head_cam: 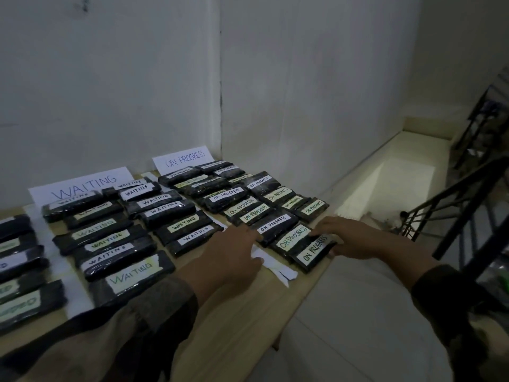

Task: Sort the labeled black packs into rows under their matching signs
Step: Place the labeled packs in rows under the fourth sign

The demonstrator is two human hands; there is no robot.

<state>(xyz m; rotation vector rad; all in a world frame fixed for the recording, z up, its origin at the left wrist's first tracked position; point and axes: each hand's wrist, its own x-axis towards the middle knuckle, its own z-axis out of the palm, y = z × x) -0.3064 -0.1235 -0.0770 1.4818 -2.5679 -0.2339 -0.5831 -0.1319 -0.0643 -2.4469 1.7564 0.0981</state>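
Note:
Black packs with paper labels lie in rows on a wooden table [242,307]. Several WAITING packs [115,238] sit under the WAITING sign [82,186]. Several ON PROGRESS packs [248,205] lie under the ON PROGRESS sign [183,158]. My left hand [231,255] rests flat on the table with its fingertips against an ON PROGRESS pack [271,226]. My right hand [347,238] lies with straight fingers on the right edge of the nearest ON PROGRESS pack [312,252]. Another pack [292,239] lies between those two.
More labelled packs [19,271] lie at the far left edge. A torn white paper strip [275,267] lies on the table by my left hand. The table's right edge drops to a stairwell [380,188] with a black railing [451,205]. White walls stand behind.

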